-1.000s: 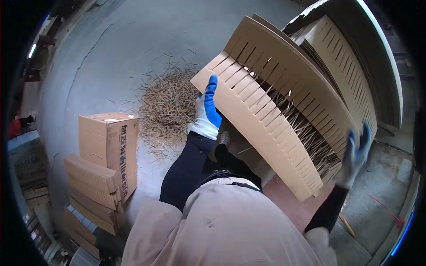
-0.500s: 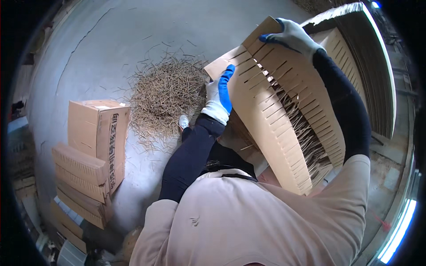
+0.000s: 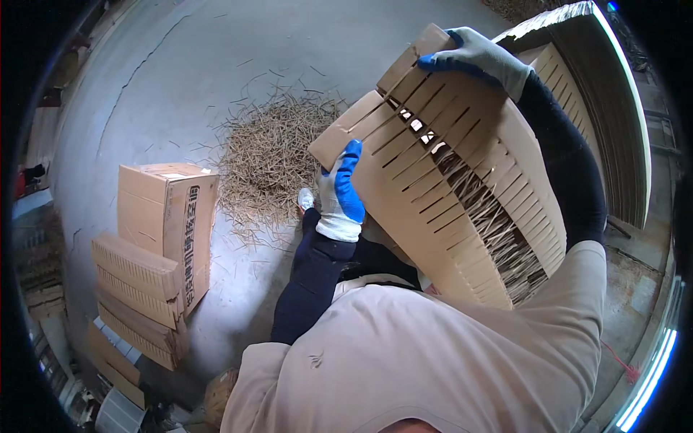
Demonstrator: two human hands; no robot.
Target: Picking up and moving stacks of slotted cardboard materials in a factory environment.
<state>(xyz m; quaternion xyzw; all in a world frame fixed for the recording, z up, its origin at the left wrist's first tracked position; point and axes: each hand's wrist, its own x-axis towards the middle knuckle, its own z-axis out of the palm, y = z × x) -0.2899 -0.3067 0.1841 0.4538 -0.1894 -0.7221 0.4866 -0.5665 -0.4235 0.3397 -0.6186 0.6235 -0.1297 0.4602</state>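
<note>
Two thick stacks of slotted brown cardboard stand side by side in front of me, leaning apart at a gap. My left hand (image 3: pixel 341 196), in a white and blue glove, grips the upper left edge of the left cardboard stack (image 3: pixel 415 206), thumb over its face. The right hand (image 3: pixel 482 61), gloved alike, is closed over the top right edge of the right cardboard stack (image 3: pixel 469 112). Many thin cardboard strips (image 3: pixel 505 234) fill the lower part of the gap. A few strips poke out of the slots near the top. The fingers behind the stacks are hidden.
A heap of cardboard strips (image 3: pixel 278 151) lies on the grey floor ahead. To the left stand a brown carton (image 3: pixel 148 206) and bundles of slotted cardboard (image 3: pixel 133 278). A tall pile of cardboard sheets (image 3: pixel 621 108) rises at the right, behind my right arm.
My left hand has moved left and nearer to me with the left stack's edge. The gap between the stacks is wider at the top, and more slots show.
</note>
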